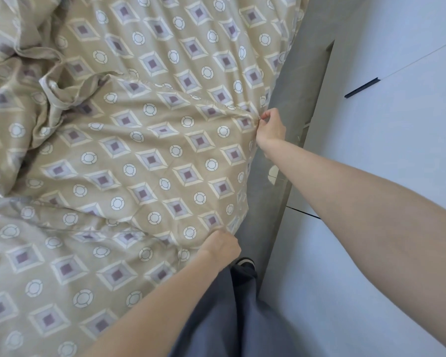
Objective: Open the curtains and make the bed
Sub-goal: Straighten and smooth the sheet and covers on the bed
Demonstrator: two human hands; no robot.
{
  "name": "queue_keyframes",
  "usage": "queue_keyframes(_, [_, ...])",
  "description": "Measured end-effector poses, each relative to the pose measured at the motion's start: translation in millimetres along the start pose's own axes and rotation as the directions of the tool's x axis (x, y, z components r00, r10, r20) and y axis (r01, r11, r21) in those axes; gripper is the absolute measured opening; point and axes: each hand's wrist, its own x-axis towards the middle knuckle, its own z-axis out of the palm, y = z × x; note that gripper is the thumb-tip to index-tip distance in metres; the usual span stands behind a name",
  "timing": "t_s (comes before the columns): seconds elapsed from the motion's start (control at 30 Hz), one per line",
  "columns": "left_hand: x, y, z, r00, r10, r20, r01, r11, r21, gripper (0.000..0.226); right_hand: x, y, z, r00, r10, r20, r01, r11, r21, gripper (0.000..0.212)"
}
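Note:
A beige duvet (139,155) with diamond and circle prints covers the bed and fills most of the view. It is crumpled into folds at the upper left. My right hand (271,130) pinches the duvet's edge at the bed's right side, arm stretched forward. Nearer to me, my left hand (223,247) is closed on the same edge, knuckles up. The stretch of fabric between both hands looks pulled taut. No curtains are in view.
A narrow grey floor strip (283,155) runs between the bed and a white wardrobe (397,150) with dark handle slots on the right. My leg in dark blue trousers (232,310) stands in that gap, a shoe tip showing.

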Motion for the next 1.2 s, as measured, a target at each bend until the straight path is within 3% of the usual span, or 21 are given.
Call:
queue_keyframes(0.07, [1, -1, 12, 0.999, -0.009, -0.036, 0.006, 0.997, -0.074, 0.029, -1, -3, 1, 0.999, 0.011, 0.033, -0.012, 0.999, 0.041, 0.016])
queue_keyframes(0.17, [-9, -4, 23, 0.986, -0.079, -0.147, 0.028, 0.948, -0.318, 0.026, -8, -10, -3, 0.996, -0.085, -0.02, 0.084, 0.995, -0.044, 0.026])
queue_keyframes(0.27, [-24, -18, 18, 0.927, -0.298, -0.228, 0.104, 0.787, -0.608, 0.026, -21, -17, -3, 0.989, -0.099, -0.114, 0.095, 0.995, -0.038, 0.017])
queue_keyframes(0.37, [-37, -42, 15, 0.802, -0.549, -0.237, 0.181, 0.601, -0.778, 0.026, -35, -30, 3, 0.999, -0.042, -0.034, 0.046, 0.994, 0.099, 0.007])
queue_keyframes(0.53, [-60, -82, 23, 0.594, -0.802, -0.058, 0.247, 0.251, -0.936, 0.023, -54, -59, 18, 0.97, -0.223, 0.095, 0.225, 0.974, -0.007, 0.007])
queue_keyframes(0.67, [-86, -103, 43, 0.408, -0.898, 0.166, 0.208, -0.086, -0.974, 0.022, -65, -89, 41, 0.89, -0.38, 0.254, 0.419, 0.9, -0.12, 0.015])
queue_keyframes(0.7, [-95, -109, 51, 0.352, -0.907, 0.232, 0.185, -0.176, -0.967, 0.022, -69, -99, 52, 0.857, -0.421, 0.298, 0.477, 0.867, -0.148, 0.017])
queue_keyframes(0.83, [-119, -127, 71, 0.121, -0.913, 0.39, 0.113, -0.378, -0.919, 0.027, -75, -128, 77, 0.784, -0.502, 0.364, 0.6, 0.764, -0.239, 0.025])
queue_keyframes(0.93, [-139, -142, 84, -0.034, -0.826, 0.562, 0.026, -0.563, -0.826, 0.031, -83, -158, 102, 0.732, -0.543, 0.412, 0.666, 0.697, -0.265, 0.03])
queue_keyframes(1.03, [-151, -161, 101, -0.07, -0.691, 0.719, -0.137, -0.708, -0.693, 0.045, -87, -191, 126, 0.663, -0.57, 0.485, 0.734, 0.62, -0.276, 0.034])
queue_keyframes(1.2, [-159, -198, 106, -0.133, -0.366, 0.921, -0.449, -0.806, -0.385, 0.074, -88, -235, 155, 0.55, -0.587, 0.594, 0.82, 0.516, -0.249, 0.046])
